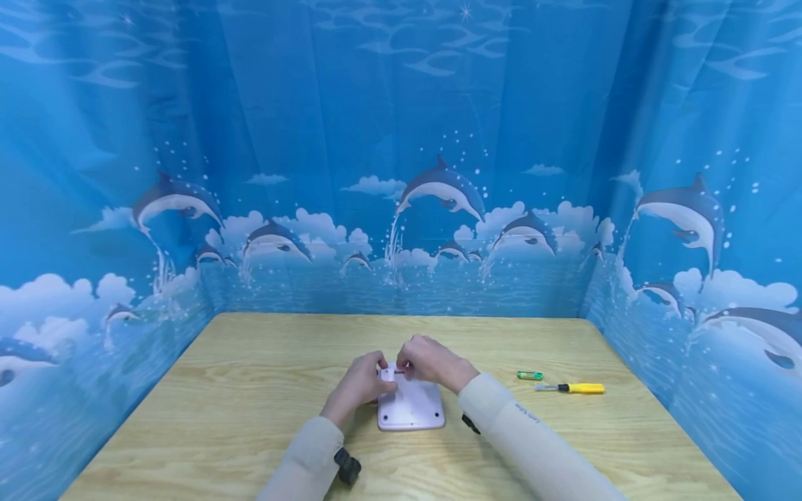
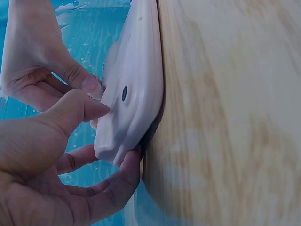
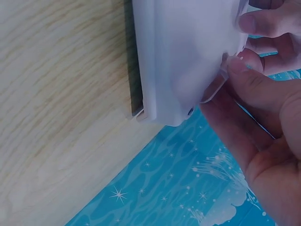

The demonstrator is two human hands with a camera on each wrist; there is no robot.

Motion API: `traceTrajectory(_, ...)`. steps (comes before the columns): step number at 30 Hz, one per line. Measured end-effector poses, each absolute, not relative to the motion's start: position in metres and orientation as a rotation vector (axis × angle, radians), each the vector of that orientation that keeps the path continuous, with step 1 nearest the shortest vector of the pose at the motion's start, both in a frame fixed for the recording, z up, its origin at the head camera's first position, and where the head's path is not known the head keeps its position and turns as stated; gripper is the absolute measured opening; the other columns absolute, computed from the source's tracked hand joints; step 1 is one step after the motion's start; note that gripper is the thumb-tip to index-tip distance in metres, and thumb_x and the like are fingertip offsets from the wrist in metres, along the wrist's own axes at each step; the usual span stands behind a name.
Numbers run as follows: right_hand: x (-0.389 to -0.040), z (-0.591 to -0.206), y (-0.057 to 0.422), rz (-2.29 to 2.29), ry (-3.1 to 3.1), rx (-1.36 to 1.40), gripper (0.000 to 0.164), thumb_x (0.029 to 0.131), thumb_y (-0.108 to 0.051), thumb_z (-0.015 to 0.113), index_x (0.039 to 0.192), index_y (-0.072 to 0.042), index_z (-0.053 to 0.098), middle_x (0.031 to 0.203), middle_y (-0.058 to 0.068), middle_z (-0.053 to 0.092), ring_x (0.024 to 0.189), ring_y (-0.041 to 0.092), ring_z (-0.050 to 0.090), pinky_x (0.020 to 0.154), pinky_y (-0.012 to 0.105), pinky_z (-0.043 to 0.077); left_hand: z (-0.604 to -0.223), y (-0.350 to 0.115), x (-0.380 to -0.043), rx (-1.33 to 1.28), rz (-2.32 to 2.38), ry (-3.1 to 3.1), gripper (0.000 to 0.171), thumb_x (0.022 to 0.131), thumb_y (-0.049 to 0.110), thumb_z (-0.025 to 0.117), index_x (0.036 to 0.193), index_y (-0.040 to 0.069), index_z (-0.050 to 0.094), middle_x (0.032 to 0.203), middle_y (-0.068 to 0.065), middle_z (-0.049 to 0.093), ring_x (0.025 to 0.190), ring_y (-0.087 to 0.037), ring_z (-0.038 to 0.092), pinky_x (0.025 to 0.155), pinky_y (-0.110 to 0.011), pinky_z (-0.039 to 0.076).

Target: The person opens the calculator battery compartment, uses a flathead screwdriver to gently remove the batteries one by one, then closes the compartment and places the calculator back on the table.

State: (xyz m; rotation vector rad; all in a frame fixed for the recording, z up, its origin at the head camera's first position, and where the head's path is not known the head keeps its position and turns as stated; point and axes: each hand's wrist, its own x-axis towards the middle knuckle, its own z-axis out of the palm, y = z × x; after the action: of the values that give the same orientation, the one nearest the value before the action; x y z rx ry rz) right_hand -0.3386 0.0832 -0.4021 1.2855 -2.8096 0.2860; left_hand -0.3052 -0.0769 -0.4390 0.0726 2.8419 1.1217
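Observation:
A flat white device [image 1: 410,407] with rounded corners lies on the table, dark round spots near its corners and a raised part along its far end. My left hand [image 1: 356,384] grips its far left corner. In the left wrist view the thumb presses on top while fingers [image 2: 129,172] curl under the edge. At the far edge my right hand [image 1: 434,358] pinches a thin pale piece [image 3: 215,89] between thumb and fingers. That piece sits at an opening in the device; how far it is attached is hidden by the fingertips.
To the right on the wooden table [image 1: 263,362] lie a green battery [image 1: 530,376] and a screwdriver [image 1: 584,388] with a yellow handle, its shaft pointing left. A blue curtain [image 1: 351,104] printed with dolphins stands behind the table and along both sides.

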Motion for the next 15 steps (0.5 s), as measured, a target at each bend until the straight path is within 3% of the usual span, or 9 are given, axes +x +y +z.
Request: traceTrajectory(15,-0.3377,-0.4025,0.0831,0.230,-2.804,1.318,0.023,0.077,0.003,0.069,0.091,-0.013,0.076,0.090,0.002,0.075,0.082,0.011,0.071,0.072,0.016,0.054,-0.4379,-0.0766,-0.3049,0.080,1.119,2.845,0.035,0.071,0.017,0.080,0.095,0.009,0.056,0.083,-0.004,0.057,0.069,-0.017,0.054,0.056,-0.027,0.045)
